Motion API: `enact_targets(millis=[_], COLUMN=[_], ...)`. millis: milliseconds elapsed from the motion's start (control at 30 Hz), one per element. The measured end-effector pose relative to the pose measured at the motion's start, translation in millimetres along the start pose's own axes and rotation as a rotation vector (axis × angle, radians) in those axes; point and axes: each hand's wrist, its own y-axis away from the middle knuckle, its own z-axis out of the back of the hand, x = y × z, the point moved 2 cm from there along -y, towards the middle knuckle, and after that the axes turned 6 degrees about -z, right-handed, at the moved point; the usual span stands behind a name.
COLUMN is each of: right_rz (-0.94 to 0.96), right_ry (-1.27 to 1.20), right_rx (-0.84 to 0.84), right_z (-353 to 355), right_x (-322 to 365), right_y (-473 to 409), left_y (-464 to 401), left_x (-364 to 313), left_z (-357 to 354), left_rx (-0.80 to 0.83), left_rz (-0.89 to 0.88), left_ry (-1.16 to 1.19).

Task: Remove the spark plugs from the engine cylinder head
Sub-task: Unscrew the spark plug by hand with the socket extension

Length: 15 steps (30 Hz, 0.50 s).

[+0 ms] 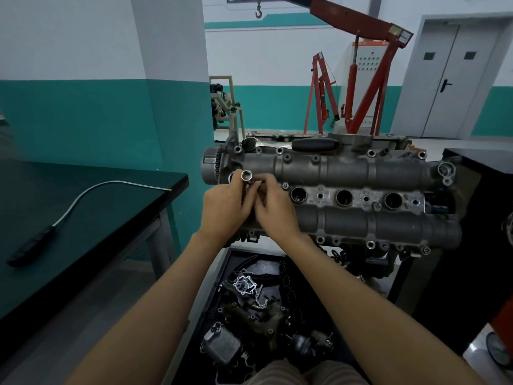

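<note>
The grey engine cylinder head (pixel 347 170) lies across the middle of the view, with three open spark plug wells (pixel 344 197) in a row along its centre. Over its left end, my left hand (pixel 223 209) grips a silver spark plug socket (pixel 246 176), whose open end points up. My right hand (pixel 274 207) pinches the socket's lower part, right against my left hand. What sits inside the socket is hidden by my fingers. A ratchet wrench with a black handle (pixel 313 145) rests on the far edge of the head.
A dark workbench (pixel 91 218) stands at the left with a flexible pick-up tool (pixel 69 207) on it. Below the engine, a black tray (pixel 319 276) holds several engine parts. A black cabinet (pixel 488 218) stands at the right. Red engine hoists (pixel 369 79) are behind.
</note>
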Motion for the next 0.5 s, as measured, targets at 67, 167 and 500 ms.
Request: enact_targets(millis=[67, 167, 500], right_rz=[-0.051, 0.003, 0.082], right_ry=[-0.008, 0.017, 0.012], right_rx=[-0.002, -0.017, 0.006], right_z=[-0.5, 0.8, 1.7], right_x=[-1.7, -0.3, 2.1], right_y=[-0.7, 0.2, 1.6], left_y=[-0.5, 0.3, -1.1], left_x=[0.4, 0.0, 1.0], left_z=[-0.1, 0.5, -0.5], left_rx=[0.006, 0.002, -0.016], left_rz=[0.008, 0.011, 0.039], left_ry=[0.002, 0.004, 0.006])
